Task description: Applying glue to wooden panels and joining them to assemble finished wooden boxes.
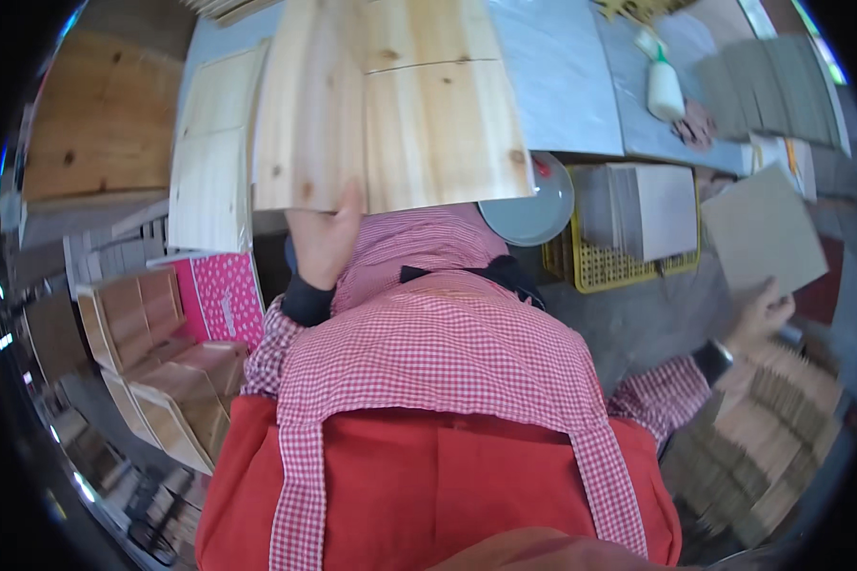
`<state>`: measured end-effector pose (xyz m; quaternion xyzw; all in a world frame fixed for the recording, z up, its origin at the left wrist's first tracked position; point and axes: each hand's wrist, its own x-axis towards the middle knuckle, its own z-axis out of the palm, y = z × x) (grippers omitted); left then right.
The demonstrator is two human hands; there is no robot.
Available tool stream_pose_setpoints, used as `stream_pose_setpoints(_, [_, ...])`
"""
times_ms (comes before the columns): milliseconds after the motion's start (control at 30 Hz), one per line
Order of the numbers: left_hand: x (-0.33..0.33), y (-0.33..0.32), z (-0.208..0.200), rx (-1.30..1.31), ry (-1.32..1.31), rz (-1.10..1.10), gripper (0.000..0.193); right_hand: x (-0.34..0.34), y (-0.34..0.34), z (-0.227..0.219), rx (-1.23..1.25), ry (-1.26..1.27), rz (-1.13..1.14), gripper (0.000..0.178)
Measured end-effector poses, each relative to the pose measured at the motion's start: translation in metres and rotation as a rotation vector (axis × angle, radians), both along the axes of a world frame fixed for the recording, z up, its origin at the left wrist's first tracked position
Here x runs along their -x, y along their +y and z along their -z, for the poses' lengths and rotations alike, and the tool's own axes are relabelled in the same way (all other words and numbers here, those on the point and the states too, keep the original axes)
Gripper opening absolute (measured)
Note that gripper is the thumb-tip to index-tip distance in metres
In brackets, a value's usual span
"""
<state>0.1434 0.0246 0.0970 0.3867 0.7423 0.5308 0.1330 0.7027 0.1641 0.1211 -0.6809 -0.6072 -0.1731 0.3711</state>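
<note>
Knotty pine panels [448, 124] jut past the near edge of the counter [557, 86], gripped at the front by the left hand [322, 238]; the right hand [762, 310], well apart, pinches a thin square board [767, 228]. Held one-handed, the panels could tip off, and the square, gripped only at its end, could twist loose.

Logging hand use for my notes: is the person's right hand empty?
No, the right hand holds a flat beige panel near its lower edge.
</note>
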Motion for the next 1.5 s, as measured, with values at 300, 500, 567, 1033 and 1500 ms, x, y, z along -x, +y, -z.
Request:
stream_pose_setpoints(300, [-0.003, -0.006, -0.004, 0.077, -0.065, 0.022, 0.025, 0.315, 0.116, -0.082, 0.116, 0.008, -1.178, 0.023])
stream_pose_setpoints(500, [-0.007, 0.000, -0.006, -0.008, -0.073, -0.003, 0.024, 0.400, 0.144, -0.077, 0.087, -0.204, -1.382, 0.025])
stream_pose_setpoints(567, [-0.008, 0.001, -0.006, -0.009, -0.083, -0.020, 0.024, 0.409, 0.143, -0.081, 0.151, -0.216, -1.415, 0.026])
stream_pose_setpoints(1033, [-0.009, 0.001, -0.009, 0.053, -0.145, -0.041, 0.037, 0.435, 0.139, -0.083, 0.162, -0.325, -1.450, 0.021])
stream_pose_setpoints(1500, [-0.023, -0.005, -0.007, 0.000, -0.174, -0.003, 0.037, 0.438, 0.116, -0.102, 0.344, -0.436, -1.192, 0.015])
